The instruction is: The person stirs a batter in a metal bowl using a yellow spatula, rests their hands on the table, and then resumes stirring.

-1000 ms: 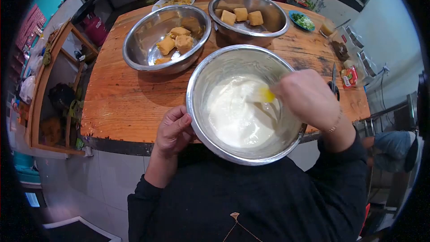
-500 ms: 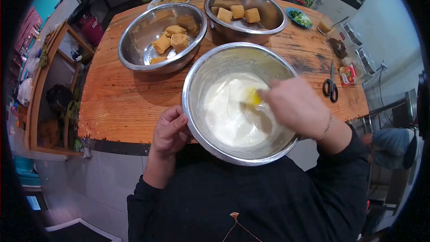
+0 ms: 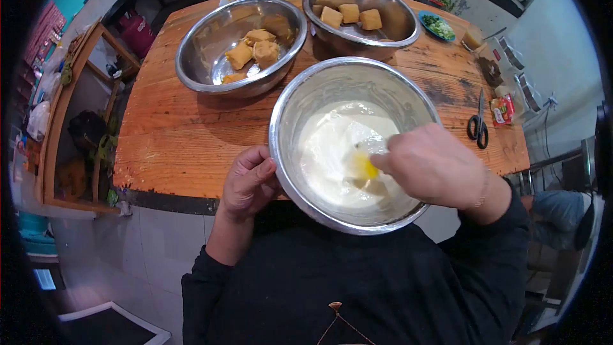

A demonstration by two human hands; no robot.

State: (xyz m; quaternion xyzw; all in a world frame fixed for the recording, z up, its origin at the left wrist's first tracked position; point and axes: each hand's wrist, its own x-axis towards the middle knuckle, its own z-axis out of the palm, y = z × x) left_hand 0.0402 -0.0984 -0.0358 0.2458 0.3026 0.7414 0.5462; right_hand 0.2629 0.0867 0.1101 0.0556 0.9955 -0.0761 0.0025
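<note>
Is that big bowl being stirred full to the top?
No, partly full. White batter covers only the bottom of the big bowl; bare steel wall shows above it up to the rim.

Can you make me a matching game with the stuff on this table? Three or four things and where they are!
Things:
1. white batter
2. scissors
3. chopped greens
4. right hand

Places or states:
A. on a small blue plate at the far right of the table
B. lying flat on the wood near the right edge
C. inside the nearest steel bowl
D. gripping a yellow utensil over the batter

Pairs: 1-C, 2-B, 3-A, 4-D
</note>
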